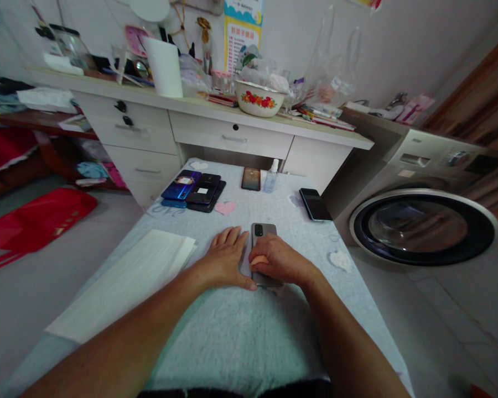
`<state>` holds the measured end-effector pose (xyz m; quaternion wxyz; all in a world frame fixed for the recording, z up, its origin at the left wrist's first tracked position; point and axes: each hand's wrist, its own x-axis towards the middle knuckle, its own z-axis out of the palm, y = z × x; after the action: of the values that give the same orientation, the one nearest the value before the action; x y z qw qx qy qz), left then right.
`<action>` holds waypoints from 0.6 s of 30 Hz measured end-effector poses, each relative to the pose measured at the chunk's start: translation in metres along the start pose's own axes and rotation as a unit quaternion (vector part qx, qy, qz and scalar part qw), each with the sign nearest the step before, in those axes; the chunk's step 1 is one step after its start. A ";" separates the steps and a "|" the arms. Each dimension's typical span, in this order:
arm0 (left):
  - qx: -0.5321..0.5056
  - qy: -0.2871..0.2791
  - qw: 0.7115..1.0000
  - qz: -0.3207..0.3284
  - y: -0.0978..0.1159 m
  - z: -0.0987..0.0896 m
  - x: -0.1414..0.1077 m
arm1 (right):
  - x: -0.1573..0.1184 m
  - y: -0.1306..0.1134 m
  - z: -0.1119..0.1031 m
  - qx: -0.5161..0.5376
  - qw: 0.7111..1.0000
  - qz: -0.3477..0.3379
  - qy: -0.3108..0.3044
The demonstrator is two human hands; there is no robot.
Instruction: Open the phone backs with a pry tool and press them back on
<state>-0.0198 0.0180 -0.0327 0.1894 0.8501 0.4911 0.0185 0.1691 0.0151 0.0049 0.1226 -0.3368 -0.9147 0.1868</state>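
A grey smartphone point(269, 228) lies back up on the cloth-covered table, its dark camera block toward the far end. My right hand point(280, 258) is closed on top of the phone, its fingers curled down against the back. Something orange-tan shows at those fingers, too small and covered to name. My left hand point(226, 260) rests flat on the cloth just left of the phone, fingers stretched out, the thumb reaching to the phone's near left edge. Beyond the hands are a clear spray bottle point(270, 178) and a brown-screened phone point(251, 179).
Several stacked phones point(201, 190) occupy the table's far left; a black phone point(315, 204) lies at the right edge. Folded white paper point(128, 282) sits by my left forearm. Behind stands a white desk point(228, 132) bearing a flowered bowl point(259, 100). A washing machine point(423, 166) is at right.
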 end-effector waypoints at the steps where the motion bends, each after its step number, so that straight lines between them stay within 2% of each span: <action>1: -0.001 -0.001 1.000 0.001 0.000 0.000 0.000 | 0.000 0.001 0.000 -0.003 1.000 0.004 0.003; 8: -0.001 -0.005 1.000 -0.001 0.002 -0.002 -0.001 | 0.003 0.013 0.009 -0.064 0.989 0.105 0.080; 11: 0.005 -0.006 1.000 -0.002 0.003 -0.003 -0.001 | 0.004 0.015 0.011 -0.076 0.983 0.126 0.110; 14: 0.005 -0.003 1.000 -0.004 0.003 -0.003 -0.001 | 0.005 0.015 0.010 -0.067 0.985 0.115 0.106; 18: -0.006 0.003 1.000 -0.001 0.001 -0.002 0.000 | 0.004 0.011 0.006 -0.053 0.992 0.088 0.070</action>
<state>-0.0190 0.0180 -0.0308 0.1930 0.8486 0.4920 0.0238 0.1703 0.0241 -0.0048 0.1513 -0.4340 -0.8794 0.1242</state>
